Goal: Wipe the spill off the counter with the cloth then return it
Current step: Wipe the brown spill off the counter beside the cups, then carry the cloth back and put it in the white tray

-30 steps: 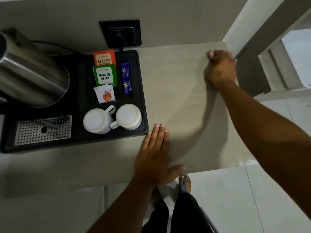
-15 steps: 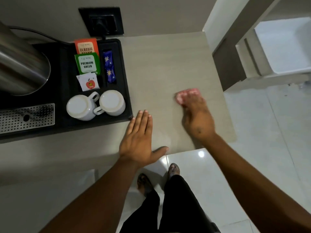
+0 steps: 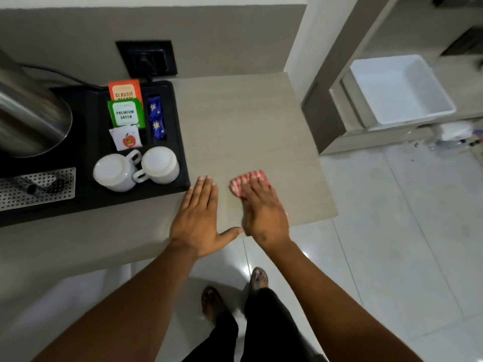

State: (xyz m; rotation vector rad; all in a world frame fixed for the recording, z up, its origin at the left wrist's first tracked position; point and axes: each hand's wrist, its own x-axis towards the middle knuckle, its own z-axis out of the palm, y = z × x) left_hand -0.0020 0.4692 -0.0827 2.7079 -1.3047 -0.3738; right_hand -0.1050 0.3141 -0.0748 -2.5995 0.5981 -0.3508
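- Head view looks straight down on a beige table (image 3: 243, 121) with both bare forearms reaching in from the bottom of the frame.
- The right hand (image 3: 264, 212) lies palm down on a red-and-white patterned cloth (image 3: 248, 182), fingers stretched forward over it; it presses the cloth flat against the table rather than gripping it.
- The cloth sits near the front edge of the table, right of centre, with its far end showing beyond the fingertips and a small sliver visible at the hand's right side.
- The left hand (image 3: 200, 218) rests flat on the table just beside the right one, fingers straight and together, thumb spread toward the right hand, holding nothing.
- The left fingertips lie close to the front right corner of a black tray (image 3: 88, 197) that takes up the left part of the table.
- On the tray stand two white cups (image 3: 136, 168), upside down and side by side, their handles between them.
- Behind the cups lie tea sachets (image 3: 126, 113): an orange one, a green one marked "PREMIUM GREEN", and a white one with a red apple; blue packets (image 3: 156, 118) fill a narrow slot to their right.
- A steel kettle (image 3: 28, 111) stands at the tray's left, with a perforated metal drip plate (image 3: 36, 185) in front of it.
- A black wall socket (image 3: 147, 58) sits above the tray.
- Whether any spill is on the table cannot be made out.
- A white bin (image 3: 400, 90) stands on the floor to the right, and the person's feet in sandals show below the table edge.
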